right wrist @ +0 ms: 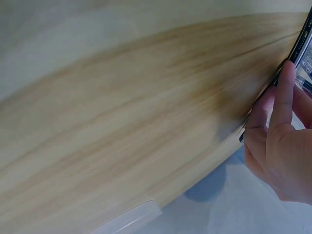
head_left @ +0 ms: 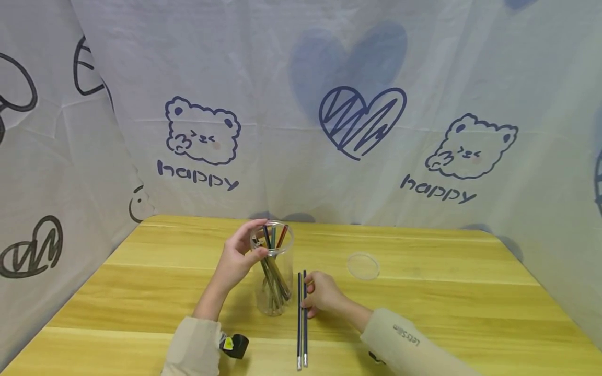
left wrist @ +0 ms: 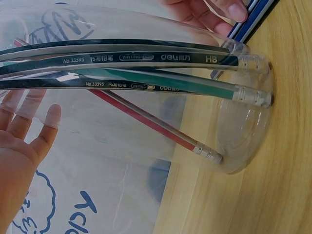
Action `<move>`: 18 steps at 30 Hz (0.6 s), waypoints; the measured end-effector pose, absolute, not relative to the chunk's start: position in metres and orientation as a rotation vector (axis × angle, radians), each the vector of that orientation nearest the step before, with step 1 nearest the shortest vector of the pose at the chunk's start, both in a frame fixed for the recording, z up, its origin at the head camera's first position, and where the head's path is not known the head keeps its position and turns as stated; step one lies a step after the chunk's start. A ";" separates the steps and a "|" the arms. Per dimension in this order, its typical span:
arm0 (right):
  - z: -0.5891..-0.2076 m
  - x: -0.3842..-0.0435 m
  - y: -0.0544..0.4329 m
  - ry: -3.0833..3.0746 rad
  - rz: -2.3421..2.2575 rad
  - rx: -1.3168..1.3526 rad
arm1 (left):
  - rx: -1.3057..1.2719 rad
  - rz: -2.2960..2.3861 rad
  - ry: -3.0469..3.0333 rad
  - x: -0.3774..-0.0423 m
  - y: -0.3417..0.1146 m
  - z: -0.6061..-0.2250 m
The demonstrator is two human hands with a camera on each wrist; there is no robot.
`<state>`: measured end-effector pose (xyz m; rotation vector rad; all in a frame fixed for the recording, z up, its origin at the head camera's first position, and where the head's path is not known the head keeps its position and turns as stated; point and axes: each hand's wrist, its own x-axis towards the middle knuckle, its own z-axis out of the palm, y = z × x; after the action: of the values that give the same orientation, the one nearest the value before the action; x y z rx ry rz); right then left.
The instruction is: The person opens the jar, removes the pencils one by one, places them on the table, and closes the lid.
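Observation:
My left hand [head_left: 241, 256] grips a clear plastic jar [head_left: 288, 269] near its rim, thumb in front and fingers behind. The jar stands on the table with several pencils leaning inside; the left wrist view shows dark green pencils [left wrist: 185, 59], a lighter green pencil [left wrist: 214, 87] and a red pencil [left wrist: 161, 129], their eraser ends at the bottom. Just right of the jar, two dark blue pencils [head_left: 299, 318] lie side by side, metal ends toward me. My right hand [head_left: 324, 292] pinches the right-hand pencil [head_left: 305, 334] along its upper half.
A round clear lid [head_left: 363, 266] lies on the wooden table [head_left: 447, 292] to the right of the pencils. White cloth [head_left: 282, 183] with printed bears and hearts hangs behind the table and at its sides.

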<state>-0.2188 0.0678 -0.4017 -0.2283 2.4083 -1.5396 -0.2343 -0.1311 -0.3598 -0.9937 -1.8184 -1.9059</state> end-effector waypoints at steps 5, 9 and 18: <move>-0.402 -0.219 0.069 2.376 -1.572 -0.231 | -0.978 -1.887 -1.837 -0.233 -0.132 -0.359; -0.400 -0.218 0.070 2.369 -1.571 -0.236 | -0.964 -1.881 -1.853 -0.233 -0.132 -0.359; -0.396 -0.218 0.075 2.396 -1.555 -0.327 | -0.979 -1.890 -1.828 -0.233 -0.131 -0.358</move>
<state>-0.2180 0.0750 -0.3956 -0.3272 2.3957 -1.5551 -0.2327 -0.1310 -0.3580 -0.9791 -1.8279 -1.8895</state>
